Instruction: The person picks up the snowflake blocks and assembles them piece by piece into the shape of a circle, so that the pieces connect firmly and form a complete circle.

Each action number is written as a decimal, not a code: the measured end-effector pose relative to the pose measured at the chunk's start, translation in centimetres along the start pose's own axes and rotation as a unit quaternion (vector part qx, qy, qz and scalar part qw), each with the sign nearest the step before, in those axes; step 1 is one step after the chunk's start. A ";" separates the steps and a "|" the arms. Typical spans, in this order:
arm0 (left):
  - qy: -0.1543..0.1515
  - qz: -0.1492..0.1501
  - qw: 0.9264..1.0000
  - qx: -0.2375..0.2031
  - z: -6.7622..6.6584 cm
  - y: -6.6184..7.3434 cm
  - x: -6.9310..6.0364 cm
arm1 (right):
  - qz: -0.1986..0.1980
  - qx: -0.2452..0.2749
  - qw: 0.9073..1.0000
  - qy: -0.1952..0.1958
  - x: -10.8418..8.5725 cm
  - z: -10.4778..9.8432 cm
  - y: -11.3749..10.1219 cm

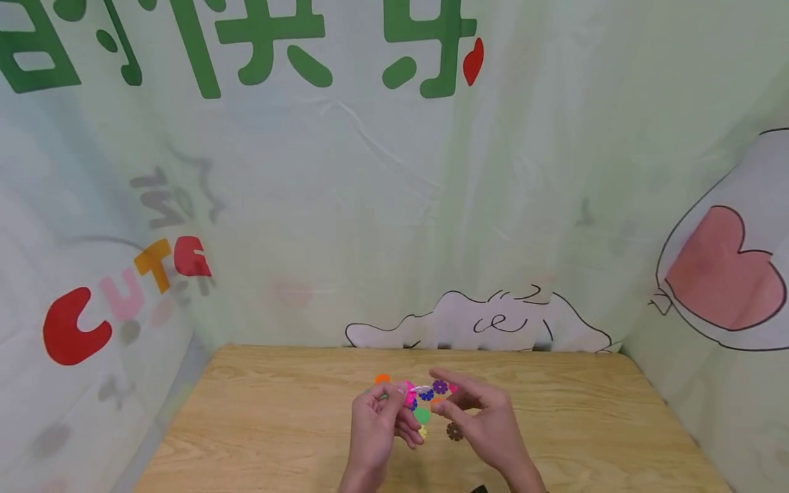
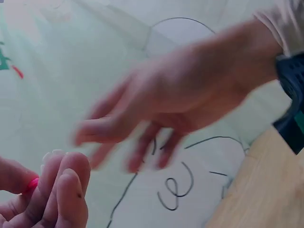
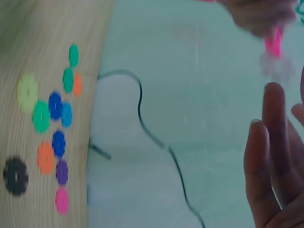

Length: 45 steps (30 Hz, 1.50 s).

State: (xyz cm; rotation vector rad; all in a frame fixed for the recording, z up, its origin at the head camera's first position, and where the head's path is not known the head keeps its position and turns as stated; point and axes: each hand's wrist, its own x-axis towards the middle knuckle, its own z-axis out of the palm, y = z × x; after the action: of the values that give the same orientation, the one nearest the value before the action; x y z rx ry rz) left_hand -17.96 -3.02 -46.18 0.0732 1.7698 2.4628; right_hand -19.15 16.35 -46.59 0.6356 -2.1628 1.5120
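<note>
My left hand (image 1: 377,428) pinches a pink notched plastic disc (image 1: 408,393) between thumb and fingers above the table. A clear notched disc (image 3: 277,67) is joined to it and sticks out beyond the fingertips. In the left wrist view, the pink disc (image 2: 31,184) is mostly hidden by the fingers. To the right, my right hand (image 1: 487,418) is held apart from the discs, thumb and index finger spread with nothing between them. Its fingers look extended in the right wrist view and blurred in the left wrist view.
Several loose notched discs lie on the wooden table (image 1: 277,411) beyond and beneath the hands, among them a green disc (image 3: 41,116), a yellow disc (image 3: 27,92), a purple disc (image 3: 62,171) and a dark brown disc (image 1: 455,431). A printed curtain (image 1: 308,205) hangs behind the table.
</note>
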 end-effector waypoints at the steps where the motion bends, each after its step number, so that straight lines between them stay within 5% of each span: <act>1: 0.006 -0.001 1.000 -0.002 -0.2 0.1 0.1 | 0.034 -0.024 0.999 0.001 0.1 -0.4 0.3; 4: 0.020 -0.005 1.000 -0.009 -0.6 0.4 0.4 | 0.149 -0.113 0.982 -0.009 0.4 -1.6 2.0; 7: 0.017 -0.011 1.000 -0.023 -0.8 0.5 0.4 | 0.259 -0.195 0.941 -0.091 0.1 -2.2 4.6; 10: 0.012 -0.023 0.999 -0.032 -0.8 0.5 0.3 | 0.306 -0.228 0.905 -0.187 -0.7 -1.8 7.1; 12: 0.007 -0.032 0.999 -0.036 -0.7 0.5 0.2 | 0.310 -0.232 0.896 -0.217 -1.1 -1.1 8.3; 21: -0.012 -0.045 0.998 -0.045 -0.4 0.6 -0.2 | 0.310 -0.242 0.897 -0.202 -1.8 0.4 9.0; 26: -0.027 -0.037 0.998 -0.047 -0.3 0.6 -0.2 | 0.305 -0.178 0.923 -0.152 -1.5 0.0 8.6; 30: -0.029 -0.031 0.998 -0.045 -0.2 0.5 -0.2 | 0.308 -0.048 0.948 -0.064 -0.4 -0.2 6.3; 35: -0.031 -0.028 0.998 -0.049 -0.2 0.3 -0.3 | 0.307 0.107 0.945 0.044 0.9 -0.5 2.0; 39: -0.038 -0.034 0.997 -0.055 -0.1 0.4 -0.4 | 0.289 0.128 0.945 0.088 1.1 -0.4 -0.7; 45: -0.049 -0.032 0.997 -0.058 0.1 0.3 -0.5 | 0.241 0.107 0.960 0.097 0.8 0.1 -2.2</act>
State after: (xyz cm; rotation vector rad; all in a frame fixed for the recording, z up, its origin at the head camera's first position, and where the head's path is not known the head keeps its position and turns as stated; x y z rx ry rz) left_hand -17.50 -3.14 -45.83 0.1242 1.5619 2.4664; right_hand -18.54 15.51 -44.53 0.0060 -2.1113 1.9802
